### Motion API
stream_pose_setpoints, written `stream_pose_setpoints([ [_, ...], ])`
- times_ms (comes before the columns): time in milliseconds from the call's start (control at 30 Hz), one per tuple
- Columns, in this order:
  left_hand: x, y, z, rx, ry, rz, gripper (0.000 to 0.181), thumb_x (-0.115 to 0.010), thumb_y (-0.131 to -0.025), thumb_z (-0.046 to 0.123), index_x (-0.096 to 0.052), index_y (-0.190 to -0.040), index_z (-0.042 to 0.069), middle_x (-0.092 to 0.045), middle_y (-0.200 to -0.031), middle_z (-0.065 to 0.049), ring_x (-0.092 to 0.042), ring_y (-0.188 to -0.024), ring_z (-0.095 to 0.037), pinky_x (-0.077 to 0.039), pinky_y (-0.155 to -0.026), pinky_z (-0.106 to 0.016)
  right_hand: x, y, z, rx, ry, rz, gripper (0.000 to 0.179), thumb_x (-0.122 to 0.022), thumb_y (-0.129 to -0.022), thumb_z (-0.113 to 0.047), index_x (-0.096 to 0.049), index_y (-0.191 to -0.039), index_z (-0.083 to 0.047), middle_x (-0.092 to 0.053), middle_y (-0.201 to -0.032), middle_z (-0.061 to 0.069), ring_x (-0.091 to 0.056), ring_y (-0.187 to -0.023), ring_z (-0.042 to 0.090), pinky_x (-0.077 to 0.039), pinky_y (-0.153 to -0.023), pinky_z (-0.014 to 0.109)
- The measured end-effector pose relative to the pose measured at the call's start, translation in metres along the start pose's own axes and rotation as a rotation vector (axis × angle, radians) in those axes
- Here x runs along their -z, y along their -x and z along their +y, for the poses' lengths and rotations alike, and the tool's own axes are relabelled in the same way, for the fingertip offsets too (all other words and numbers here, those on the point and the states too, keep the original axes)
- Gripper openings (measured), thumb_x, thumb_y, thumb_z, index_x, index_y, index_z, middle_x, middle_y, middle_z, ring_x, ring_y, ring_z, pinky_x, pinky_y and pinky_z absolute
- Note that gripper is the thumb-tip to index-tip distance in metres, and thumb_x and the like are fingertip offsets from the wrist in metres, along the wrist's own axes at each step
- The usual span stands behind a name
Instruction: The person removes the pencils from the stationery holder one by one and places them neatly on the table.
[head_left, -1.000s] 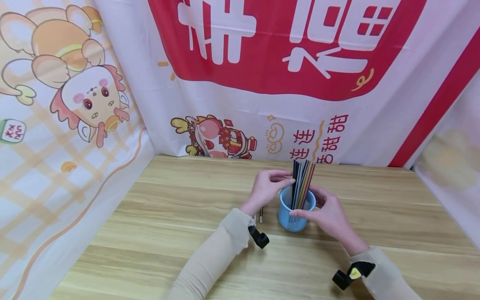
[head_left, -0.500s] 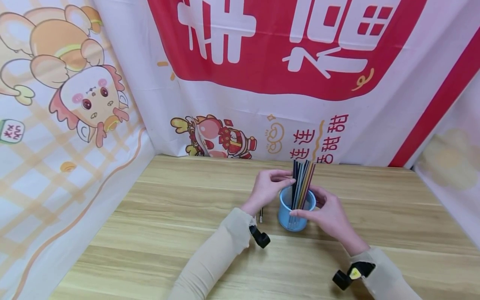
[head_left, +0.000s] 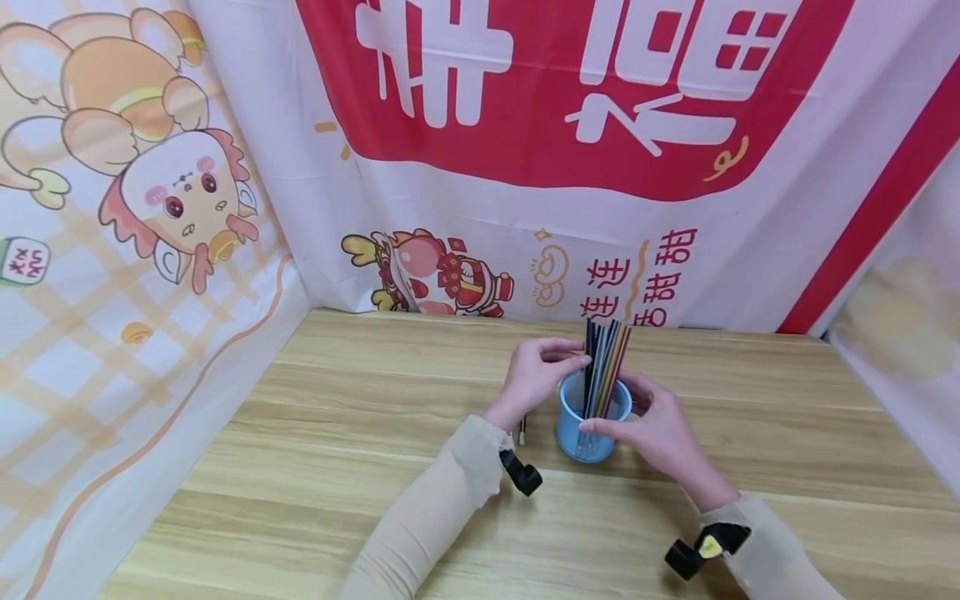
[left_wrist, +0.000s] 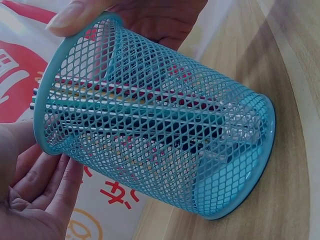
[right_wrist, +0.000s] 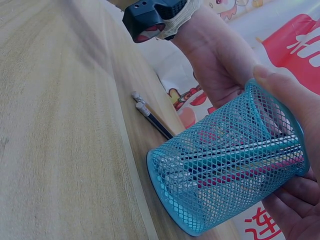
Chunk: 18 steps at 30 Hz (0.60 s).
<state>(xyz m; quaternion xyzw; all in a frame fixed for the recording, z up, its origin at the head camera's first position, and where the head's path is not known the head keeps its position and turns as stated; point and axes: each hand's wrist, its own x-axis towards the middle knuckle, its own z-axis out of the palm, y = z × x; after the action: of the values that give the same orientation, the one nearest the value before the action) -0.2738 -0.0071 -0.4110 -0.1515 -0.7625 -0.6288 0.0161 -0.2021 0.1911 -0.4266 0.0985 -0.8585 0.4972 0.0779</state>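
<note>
A light-blue mesh pencil cup (head_left: 587, 446) stands upright on the table between the two hands. Inside it a bundle of pencils (head_left: 602, 367), black, grey-green, gold and dark red, leans slightly right. My left hand (head_left: 531, 371) holds the cup at its far-left rim; its fingers (left_wrist: 65, 187) lie outside the mesh, and its thumb overlaps the dark pencils in the head view. From the right, my right hand (head_left: 667, 429) grips the rim, thumb (left_wrist: 72, 16) over the front edge and fingers behind. Clear tips of the pencils show low through the mesh.
Beyond the cup, two loose pencils lie on the table: a black pencil (right_wrist: 154, 121) and a wood-coloured pencil (right_wrist: 159, 107), partly hidden by the left wrist in the head view. Printed cloth (head_left: 420, 175) hangs behind the wooden table (head_left: 360, 400) and along both sides.
</note>
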Motion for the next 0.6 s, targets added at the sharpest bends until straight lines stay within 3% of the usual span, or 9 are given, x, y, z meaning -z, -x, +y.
stream_pose_setpoints([
  [333,0.0023,-0.0013,0.0038,0.017,0.004,0.036,0.024,-0.083,-0.088,0.026,-0.078,-0.11,0.017,-0.076,-0.098,0.009,-0.07,-0.092,-0.007,-0.057,-0.085,-0.025,0.0005,0.0005,-0.0004,-0.009,0.0,-0.005,0.083,-0.094,-0.073,-0.039,-0.057,-0.141,-0.01,-0.061,-0.137,0.012,-0.059,-0.122,0.028,-0.051,-0.103,0.046],
  [600,0.0033,-0.0018,0.0079,0.056,0.14,0.031,0.026,-0.082,-0.088,0.016,-0.076,-0.112,0.009,-0.076,-0.097,0.003,-0.073,-0.087,-0.013,-0.062,-0.077,-0.026,0.0011,0.0005,-0.0008,-0.005,-0.003,-0.007,0.083,-0.094,-0.073,-0.04,-0.057,-0.141,-0.011,-0.061,-0.137,0.011,-0.06,-0.122,0.028,-0.051,-0.103,0.047],
])
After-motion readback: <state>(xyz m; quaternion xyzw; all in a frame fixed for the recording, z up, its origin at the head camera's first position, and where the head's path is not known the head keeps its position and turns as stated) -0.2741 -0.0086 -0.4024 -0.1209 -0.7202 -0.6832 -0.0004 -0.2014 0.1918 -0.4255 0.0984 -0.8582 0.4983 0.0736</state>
